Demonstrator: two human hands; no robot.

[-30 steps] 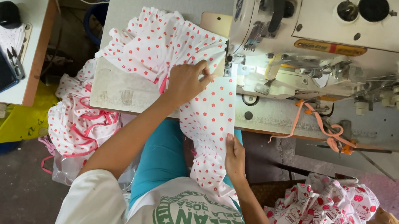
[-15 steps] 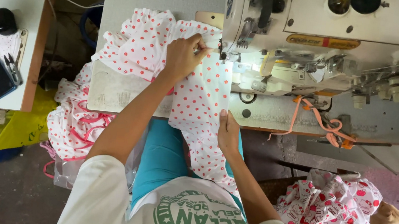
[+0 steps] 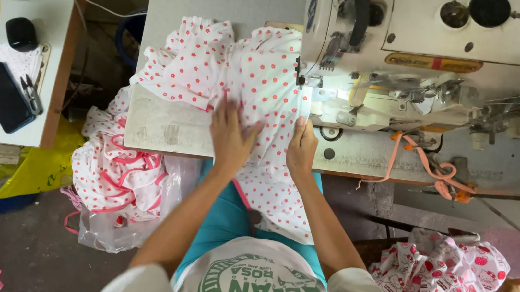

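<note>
Both hands flat on white red-dotted fabric (image 3: 266,94), fingers spread, no pinch. We rest left hand (image 3: 229,137) mid-panel and right hand (image 3: 302,147) just beside the sewing machine (image 3: 439,62) head, prob. to keep cloth taut and flat. Fabric lies on the sewing table (image 3: 164,130), long axis running from our lap up past the needle area; near end hangs off the table edge.

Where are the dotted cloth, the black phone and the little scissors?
dotted cloth (image 3: 267,81), head view, middle of the spread fabric.
black phone (image 3: 2,96), head view, centre of its screen.
little scissors (image 3: 32,93), head view, on the blades.
</note>
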